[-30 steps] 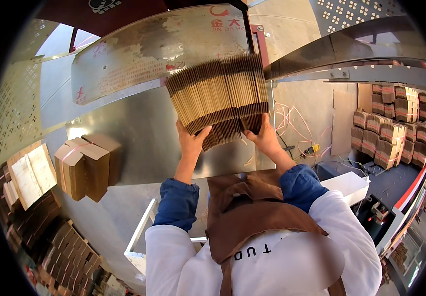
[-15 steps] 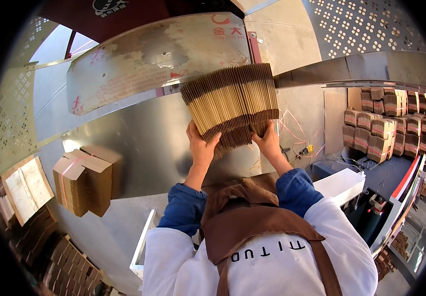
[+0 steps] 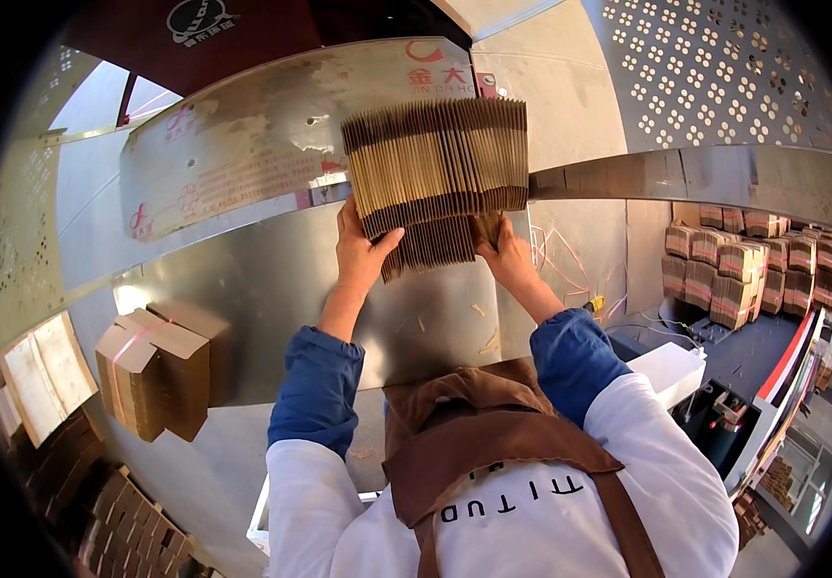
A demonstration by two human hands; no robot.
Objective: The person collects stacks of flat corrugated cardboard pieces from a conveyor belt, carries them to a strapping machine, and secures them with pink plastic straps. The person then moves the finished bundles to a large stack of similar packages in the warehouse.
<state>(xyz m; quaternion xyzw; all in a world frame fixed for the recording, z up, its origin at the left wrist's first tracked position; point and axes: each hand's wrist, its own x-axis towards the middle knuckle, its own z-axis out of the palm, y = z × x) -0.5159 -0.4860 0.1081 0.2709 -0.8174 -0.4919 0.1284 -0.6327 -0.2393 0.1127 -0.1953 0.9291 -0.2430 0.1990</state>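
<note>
A thick stack of folded brown cardboard pieces (image 3: pixel 425 164), pressed side by side like a fan, is held up over the metal worktable (image 3: pixel 290 279). My left hand (image 3: pixel 363 246) grips its near left corner, thumb laid over the front edges. At the near right corner, my right hand (image 3: pixel 509 255) is closed on the same stack. The fingers under the stack are partly hidden. Its far edge overlaps the worn, stained panel behind the table.
A strapped cardboard bundle (image 3: pixel 158 371) stands at the table's left end. Several tied bundles (image 3: pixel 724 260) are piled at the right, near a white bin (image 3: pixel 668 374). A stained metal panel (image 3: pixel 242 144) rises at the back. Stacked cardboard (image 3: pixel 136 530) lies lower left.
Both hands have carried the cardboard stack farther away and slightly left, with my arms stretched out more. The stack's tilt has lessened.
</note>
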